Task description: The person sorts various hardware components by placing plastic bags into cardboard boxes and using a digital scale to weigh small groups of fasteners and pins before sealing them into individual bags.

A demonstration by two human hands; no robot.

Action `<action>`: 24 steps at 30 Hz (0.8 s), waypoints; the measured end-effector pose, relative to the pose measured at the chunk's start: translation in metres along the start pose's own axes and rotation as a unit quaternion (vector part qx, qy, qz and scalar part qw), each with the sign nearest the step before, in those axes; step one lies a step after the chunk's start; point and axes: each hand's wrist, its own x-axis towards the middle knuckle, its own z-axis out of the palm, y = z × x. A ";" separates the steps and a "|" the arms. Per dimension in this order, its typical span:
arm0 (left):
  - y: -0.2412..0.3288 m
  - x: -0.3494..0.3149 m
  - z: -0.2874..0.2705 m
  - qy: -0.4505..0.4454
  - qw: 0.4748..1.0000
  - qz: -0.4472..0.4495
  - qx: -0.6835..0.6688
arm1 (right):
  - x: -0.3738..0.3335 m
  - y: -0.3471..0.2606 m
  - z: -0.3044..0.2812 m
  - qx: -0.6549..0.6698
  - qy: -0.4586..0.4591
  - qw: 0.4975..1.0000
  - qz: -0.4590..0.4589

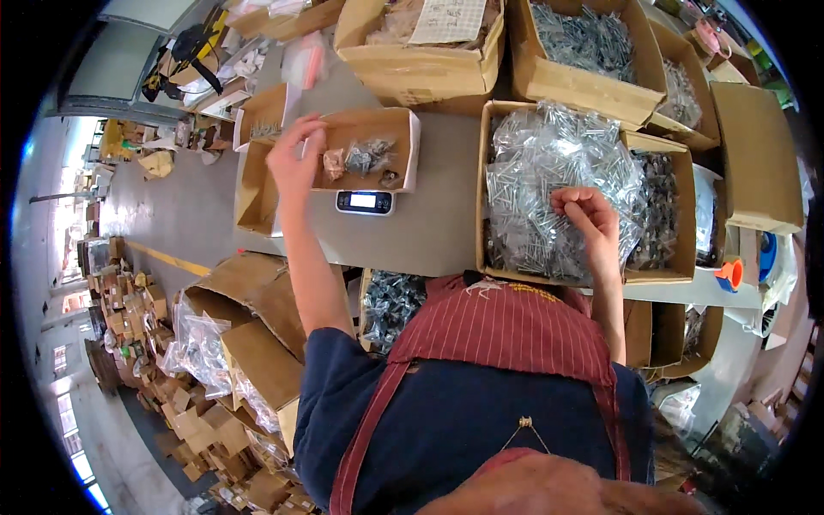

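My left hand (296, 156) is at the left end of a small open carton (410, 154), its fingers bent but apart, with nothing visible in them. Inside that carton lie a small bag of copper-coloured parts (334, 163) and clear bags of grey metal parts (369, 156). The carton rests on or just behind a small digital scale (366, 202) with a lit display. My right hand (592, 225) is over a large carton filled with clear plastic bags of screws (536, 189). Its fingers are curled against the thumb, and what they hold, if anything, cannot be made out.
Larger cartons of loose screws (584, 43) and bagged parts stand along the back. Dark metal parts (659, 206) fill the strip right of the bagged screws. Two small cartons (257, 184) adjoin the left side. An orange ring-shaped thing (730, 275) is at the right edge.
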 end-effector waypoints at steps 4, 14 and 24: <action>0.001 -0.013 -0.022 0.142 0.968 -0.065 -0.197 | -0.001 -0.002 0.004 0.018 -0.001 1.000 -0.002; -0.065 -0.114 -0.037 0.306 0.862 -0.278 -0.293 | -0.001 -0.003 0.009 0.016 0.016 1.000 -0.005; -0.140 -0.218 0.010 0.042 0.910 -0.333 0.241 | -0.001 0.000 0.010 0.007 0.007 1.000 -0.024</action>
